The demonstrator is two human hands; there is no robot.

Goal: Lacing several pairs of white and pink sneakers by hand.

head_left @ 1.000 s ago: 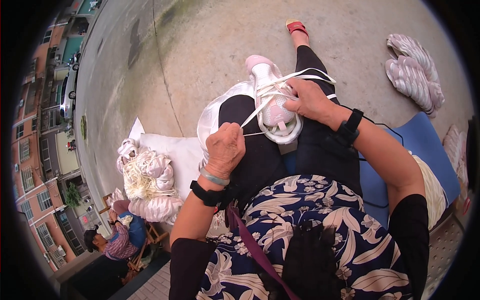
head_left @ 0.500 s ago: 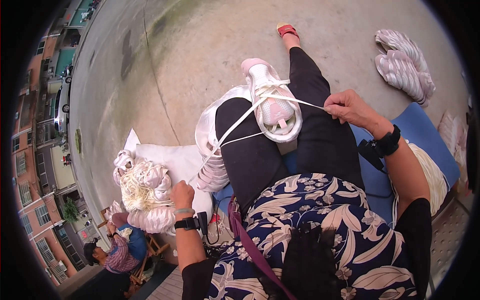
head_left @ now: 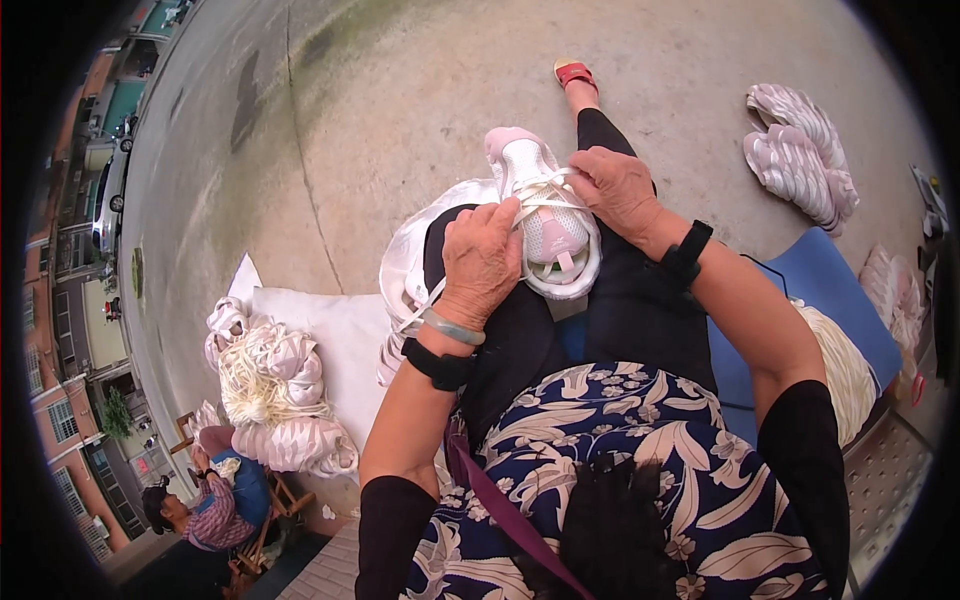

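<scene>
A pink and white shoe upper (head_left: 556, 235) rests across my thighs, its toe pointing away from me. White laces (head_left: 540, 188) cross over its front. At the left side of the shoe, my left hand (head_left: 482, 252) is closed on a lace, with a length of it trailing down beside the wrist. My right hand (head_left: 612, 190) pinches a lace at the shoe's right edge, thumb and fingertips together. Behind my left hand, more pale shoe uppers (head_left: 400, 270) are nested together by my left knee, partly hidden.
Left of me, a bundle of cream laces (head_left: 262, 380) lies among pink-white uppers (head_left: 295, 445) near a white sheet (head_left: 325, 330). Stacked uppers (head_left: 800, 160) lie on the ground at the right. A lace hank (head_left: 840, 370) hangs over a blue surface (head_left: 825, 285). Another person (head_left: 215, 505) sits lower left.
Both hands have come in from wide apart to the shoe. The lace that was stretched out to each side is now gathered close over the shoe's front.
</scene>
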